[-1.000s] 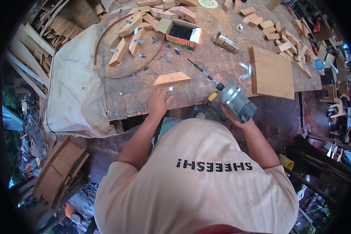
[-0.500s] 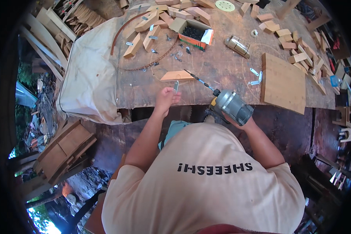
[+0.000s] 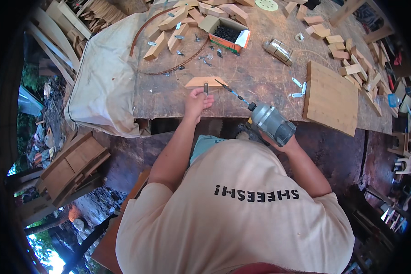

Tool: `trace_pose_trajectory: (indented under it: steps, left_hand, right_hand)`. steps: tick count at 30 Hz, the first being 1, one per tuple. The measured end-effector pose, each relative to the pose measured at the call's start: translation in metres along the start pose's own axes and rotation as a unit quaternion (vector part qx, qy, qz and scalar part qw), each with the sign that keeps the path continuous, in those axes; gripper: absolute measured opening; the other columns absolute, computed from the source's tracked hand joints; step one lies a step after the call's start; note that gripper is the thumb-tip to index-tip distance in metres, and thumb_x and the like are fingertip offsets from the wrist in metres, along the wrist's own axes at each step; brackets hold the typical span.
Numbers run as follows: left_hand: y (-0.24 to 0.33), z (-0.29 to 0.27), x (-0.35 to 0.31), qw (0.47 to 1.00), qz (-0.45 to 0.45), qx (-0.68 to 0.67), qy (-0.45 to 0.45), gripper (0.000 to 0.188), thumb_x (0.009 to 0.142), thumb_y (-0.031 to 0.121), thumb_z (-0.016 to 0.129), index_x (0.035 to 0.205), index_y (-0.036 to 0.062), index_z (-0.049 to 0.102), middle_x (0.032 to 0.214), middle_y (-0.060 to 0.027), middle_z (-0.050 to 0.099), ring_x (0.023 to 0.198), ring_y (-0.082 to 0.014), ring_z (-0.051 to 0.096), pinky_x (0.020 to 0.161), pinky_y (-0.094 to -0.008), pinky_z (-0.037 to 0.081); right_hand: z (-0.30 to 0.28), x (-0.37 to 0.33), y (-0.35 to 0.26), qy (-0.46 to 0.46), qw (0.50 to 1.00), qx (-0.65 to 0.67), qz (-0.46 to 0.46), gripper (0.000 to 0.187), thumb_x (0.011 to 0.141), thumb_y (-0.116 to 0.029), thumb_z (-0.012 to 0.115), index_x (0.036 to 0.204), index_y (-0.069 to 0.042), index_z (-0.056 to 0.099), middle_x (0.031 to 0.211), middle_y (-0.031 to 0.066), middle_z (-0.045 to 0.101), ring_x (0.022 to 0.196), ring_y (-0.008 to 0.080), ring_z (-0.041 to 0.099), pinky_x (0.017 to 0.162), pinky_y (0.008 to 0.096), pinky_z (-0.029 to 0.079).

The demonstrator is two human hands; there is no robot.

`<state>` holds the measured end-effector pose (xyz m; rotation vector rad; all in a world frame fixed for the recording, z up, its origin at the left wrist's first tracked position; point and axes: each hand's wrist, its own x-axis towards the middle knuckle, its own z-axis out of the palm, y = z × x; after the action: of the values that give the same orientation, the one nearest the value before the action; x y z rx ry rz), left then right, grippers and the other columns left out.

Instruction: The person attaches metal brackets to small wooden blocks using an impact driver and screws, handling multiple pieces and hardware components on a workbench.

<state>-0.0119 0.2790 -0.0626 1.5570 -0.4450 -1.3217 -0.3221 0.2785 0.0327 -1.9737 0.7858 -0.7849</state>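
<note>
My left hand [image 3: 198,103] is at the front of the workbench, its fingers pinching a small slotted metal plate [image 3: 206,89]. The plate stands upright and overlaps the near edge of an angled wooden block [image 3: 201,81] in this view; whether they touch, I cannot tell. In my right hand [image 3: 286,144] is a grey cordless drill [image 3: 271,122], whose body hides most of the fingers. Its long dark bit [image 3: 235,94] points up and left, the tip appearing close to the block's right end.
Beyond the block sits an open box of dark screws [image 3: 227,35], with loose screws and wooden blocks [image 3: 156,47] around it. Right of the drill are small metal plates [image 3: 297,95] and a flat board [image 3: 332,98]. A cloth cover [image 3: 102,77] drapes the bench's left side.
My left hand has moved slightly forward with the metal plate, which now overlaps the wooden block in view. The drill has stayed nearly in place. The whole view has shifted a little.
</note>
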Motion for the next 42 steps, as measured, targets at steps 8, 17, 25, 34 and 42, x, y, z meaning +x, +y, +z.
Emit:
trace_pose_trajectory:
  steps: [8,17,25,34,42]
  left_hand:
    - [0.002,-0.001,0.004,1.0,0.004,0.02,0.017,0.018,0.092,0.008,0.048,0.109,0.0015,0.05,0.09,-0.0157,0.066,0.074,-0.0191,0.068,0.063,-0.0268,0.056]
    - [0.003,0.02,0.017,0.991,0.076,0.012,0.114,0.027,0.089,0.004,0.052,0.115,0.0025,0.043,0.08,-0.0174,0.065,0.062,-0.0211,0.066,0.051,-0.0294,0.054]
    - [0.013,0.023,0.02,0.994,0.069,0.061,0.063,0.065,0.09,0.003,0.045,0.148,0.0197,0.025,0.075,-0.0149,0.066,0.058,-0.0179,0.064,0.049,-0.0288,0.053]
    - [0.018,0.018,0.023,0.996,0.056,0.046,0.049,0.062,0.091,0.005,0.046,0.148,0.0201,0.027,0.074,-0.0144,0.065,0.056,-0.0167,0.063,0.049,-0.0287,0.052]
    - [0.012,0.011,0.015,0.997,0.067,0.021,0.016,0.063,0.09,0.003,0.045,0.148,0.0191,0.027,0.072,-0.0124,0.065,0.055,-0.0155,0.062,0.048,-0.0275,0.05]
  right_hand:
    - [-0.005,-0.011,0.018,-0.024,0.998,-0.064,-0.006,0.036,0.069,-0.016,0.077,0.101,-0.007,0.063,0.097,0.0103,0.065,0.089,0.0308,0.063,0.084,0.0395,0.048]
    - [-0.005,-0.002,0.013,-0.052,0.998,-0.045,-0.005,0.034,0.069,-0.016,0.076,0.099,-0.008,0.064,0.095,0.0106,0.066,0.09,0.0305,0.063,0.084,0.0387,0.049]
    - [-0.006,0.003,0.012,-0.038,0.998,-0.049,-0.029,0.031,0.07,-0.017,0.075,0.097,-0.007,0.064,0.093,0.0116,0.066,0.088,0.0303,0.063,0.082,0.0388,0.049]
    - [-0.007,0.051,-0.017,-0.075,0.993,-0.08,0.046,0.031,0.073,-0.015,0.071,0.101,-0.005,0.063,0.098,0.0142,0.065,0.093,0.0325,0.062,0.084,0.0389,0.048]
    - [-0.003,0.086,-0.031,-0.116,0.984,-0.105,0.085,0.031,0.074,-0.014,0.071,0.103,-0.005,0.063,0.1,0.0144,0.064,0.093,0.0329,0.061,0.084,0.0393,0.048]
